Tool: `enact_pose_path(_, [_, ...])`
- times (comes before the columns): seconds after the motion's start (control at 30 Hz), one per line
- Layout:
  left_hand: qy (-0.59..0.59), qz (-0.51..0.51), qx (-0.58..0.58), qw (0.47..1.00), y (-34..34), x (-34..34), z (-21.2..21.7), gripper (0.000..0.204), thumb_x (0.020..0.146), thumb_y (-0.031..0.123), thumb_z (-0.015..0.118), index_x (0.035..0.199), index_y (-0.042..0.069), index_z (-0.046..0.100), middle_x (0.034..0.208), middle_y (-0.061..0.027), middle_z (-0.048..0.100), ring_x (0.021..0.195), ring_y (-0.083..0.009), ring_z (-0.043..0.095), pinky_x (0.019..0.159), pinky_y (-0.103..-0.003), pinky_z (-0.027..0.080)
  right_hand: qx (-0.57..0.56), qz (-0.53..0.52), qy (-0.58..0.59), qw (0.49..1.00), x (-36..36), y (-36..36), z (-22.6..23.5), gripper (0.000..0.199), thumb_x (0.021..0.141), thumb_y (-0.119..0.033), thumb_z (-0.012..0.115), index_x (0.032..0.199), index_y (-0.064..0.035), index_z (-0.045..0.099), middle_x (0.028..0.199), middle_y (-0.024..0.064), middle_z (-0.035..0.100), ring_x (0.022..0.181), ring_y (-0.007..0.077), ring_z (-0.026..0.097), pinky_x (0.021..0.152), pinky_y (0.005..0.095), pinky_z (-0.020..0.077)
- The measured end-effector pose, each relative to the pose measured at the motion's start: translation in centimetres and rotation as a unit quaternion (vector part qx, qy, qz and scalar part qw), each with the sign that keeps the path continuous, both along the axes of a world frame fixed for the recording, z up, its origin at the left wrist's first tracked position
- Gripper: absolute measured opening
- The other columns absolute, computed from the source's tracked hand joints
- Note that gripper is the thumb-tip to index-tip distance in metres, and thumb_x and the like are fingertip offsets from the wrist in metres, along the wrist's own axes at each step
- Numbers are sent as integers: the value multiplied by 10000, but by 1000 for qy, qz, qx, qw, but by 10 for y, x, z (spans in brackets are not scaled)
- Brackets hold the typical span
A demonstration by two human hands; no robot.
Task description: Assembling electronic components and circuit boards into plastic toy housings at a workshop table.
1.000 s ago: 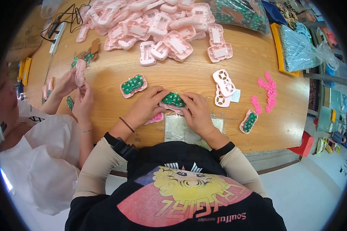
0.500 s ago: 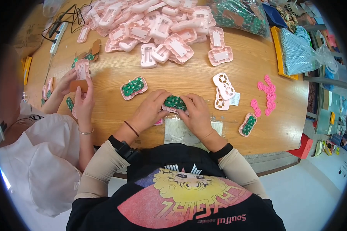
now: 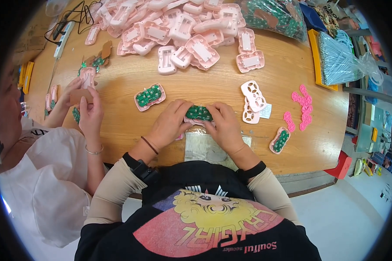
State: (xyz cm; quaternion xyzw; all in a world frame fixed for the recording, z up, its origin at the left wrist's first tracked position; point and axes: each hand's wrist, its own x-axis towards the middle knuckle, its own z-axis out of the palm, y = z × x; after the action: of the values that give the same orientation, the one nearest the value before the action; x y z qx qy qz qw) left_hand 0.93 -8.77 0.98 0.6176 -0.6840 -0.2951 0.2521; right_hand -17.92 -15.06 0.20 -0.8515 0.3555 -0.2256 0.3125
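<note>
Between my two hands is a pale pink plastic shell with a green circuit board (image 3: 199, 113) seated in it. My left hand (image 3: 170, 123) grips its left end, thumb at the near edge and fingers at the far side. The right end is held by my right hand (image 3: 225, 126) in the same way. Under my hands lies a clear plastic bag with a pale sheet (image 3: 204, 147). A bit of pink plastic (image 3: 180, 136) peeks out below my left hand. Left of it rests another pink shell with a green board (image 3: 150, 96); one more such shell (image 3: 280, 140) lies at the right.
Pink shells (image 3: 178, 28) are heaped at the back, beside a bag of green boards (image 3: 274, 19). White faceplates (image 3: 253, 96) and pink rubber keypads (image 3: 305, 106) lie to the right. A yellow tray (image 3: 316, 65) holds pale blue sticks. At left a co-worker's hands (image 3: 88, 108) hold a shell and brown piece.
The board and shell in my hands have tipped slightly, and my right hand's fingers have shifted a little. The co-worker's hands have moved slightly left with their pieces.
</note>
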Motion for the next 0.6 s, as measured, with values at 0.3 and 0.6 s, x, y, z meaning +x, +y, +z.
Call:
enact_pose_path(0.3, [-3,13,10,1000,1,-1,4,566,662,85,720,1172,12,483,1069,-152,514,1012,-328,511,861,-362,439,-30,9,-11,999,1,-1,2,423,619,-31,690,1022,-3,566,978,120,517,872,302,526,759,373,455])
enact_pose_path(0.6, [15,30,12,999,1,-3,2,530,651,78,720,1133,33,503,1021,-134,514,968,-313,518,829,-367,447,-22,21,5,1000,1,-2,8,427,605,-27,688,1019,-23,581,945,101,508,881,284,506,767,361,448])
